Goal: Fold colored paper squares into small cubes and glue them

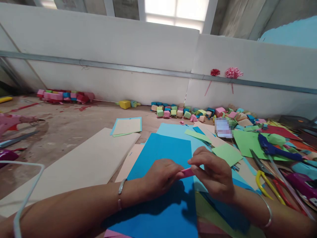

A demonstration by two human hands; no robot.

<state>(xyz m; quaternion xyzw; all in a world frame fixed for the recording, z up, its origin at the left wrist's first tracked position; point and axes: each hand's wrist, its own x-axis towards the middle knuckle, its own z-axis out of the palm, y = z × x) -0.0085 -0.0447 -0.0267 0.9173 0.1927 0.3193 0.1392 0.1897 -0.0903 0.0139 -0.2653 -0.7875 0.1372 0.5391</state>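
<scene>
A small strip of pink paper [187,172] is stretched between my two hands, above a large blue sheet of paper [160,150]. My left hand [162,177] is closed on the strip's left end, its fingers mostly hidden from view. The thumb and fingertips of my right hand [214,173] pinch the other end. Both hands cast shadows on the blue sheet. Green paper pieces [228,153] lie just beyond my right hand.
Scissors [267,185] with yellow and red handles and a blue glue gun [277,148] lie at right. A pink glue gun [17,124] is at far left. Small paper boxes [173,112] line the wall. A phone [223,128] stands behind the papers.
</scene>
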